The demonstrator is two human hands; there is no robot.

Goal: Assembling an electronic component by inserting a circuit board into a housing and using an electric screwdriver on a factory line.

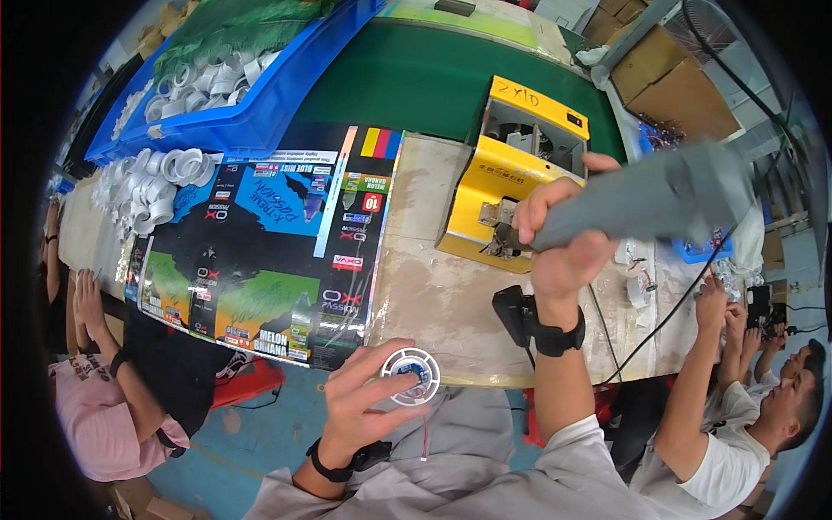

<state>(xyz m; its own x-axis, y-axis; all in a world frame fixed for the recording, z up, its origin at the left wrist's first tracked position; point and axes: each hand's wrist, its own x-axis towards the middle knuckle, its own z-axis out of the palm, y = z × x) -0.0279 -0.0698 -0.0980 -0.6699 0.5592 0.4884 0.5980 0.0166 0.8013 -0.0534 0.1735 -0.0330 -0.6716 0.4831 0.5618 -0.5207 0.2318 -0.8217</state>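
Observation:
In my left hand [357, 400], near the table's front edge, is a round white plastic housing [431, 378], its open side up. A small blue circuit board [415, 373] sits inside it, and a thin red wire with a small white plug hangs below. A finger reaches over the housing's middle. My right hand [559, 247] is wrapped around a grey electric screwdriver [641, 192], tilted and blurred at its back end. Its front end is at the metal outlet of a yellow screw feeder [472, 186]; whether the tip touches, and whether it carries a screw, cannot be made out.
A blue bin [260, 117] of white rings stands at the back left, with more white rings [147, 186] piled before it. A printed black sheet [251, 260] covers the left tabletop. Behind runs a green belt [399, 78]. A black cable [667, 321] crosses at right; co-workers sit both sides.

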